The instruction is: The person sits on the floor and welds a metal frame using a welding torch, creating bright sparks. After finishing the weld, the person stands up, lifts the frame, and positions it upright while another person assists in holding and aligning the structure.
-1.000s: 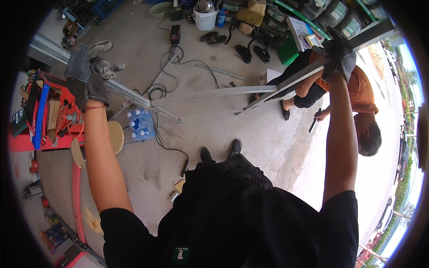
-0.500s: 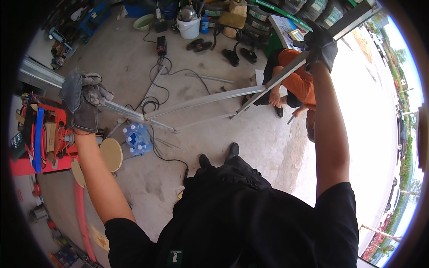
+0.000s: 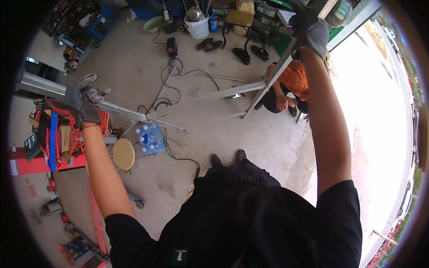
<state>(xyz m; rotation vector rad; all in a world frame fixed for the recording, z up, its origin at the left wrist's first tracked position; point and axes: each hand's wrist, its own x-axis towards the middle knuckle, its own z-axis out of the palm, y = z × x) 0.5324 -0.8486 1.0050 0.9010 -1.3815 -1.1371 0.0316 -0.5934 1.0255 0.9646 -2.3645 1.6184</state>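
Note:
Both my arms are spread wide, holding a silver metal frame whose crossbar (image 3: 205,102) links two long rails. My left hand (image 3: 84,105), in a grey work glove, is closed round the left rail (image 3: 123,109). Around the right rail (image 3: 278,71) my right hand (image 3: 311,39) is closed, also gloved; part of the rail is hidden behind it. The rails' lower ends point down toward the floor in front of my feet. Beyond the right rail a person in an orange top (image 3: 296,80) crouches, partly covered by the rail and my arm.
A pack of blue-capped water bottles (image 3: 150,139) stands below the left rail, near a round stool (image 3: 124,154). Cables (image 3: 178,91) and loose metal bars (image 3: 166,85) lie on the floor. A red tool cart (image 3: 67,164) is at left. A white bucket (image 3: 197,29) stands at the back.
The scene has shifted slightly right in view. My right hand and its rail have moved a little left and up, and the rail looks steeper. Both hands keep their grip.

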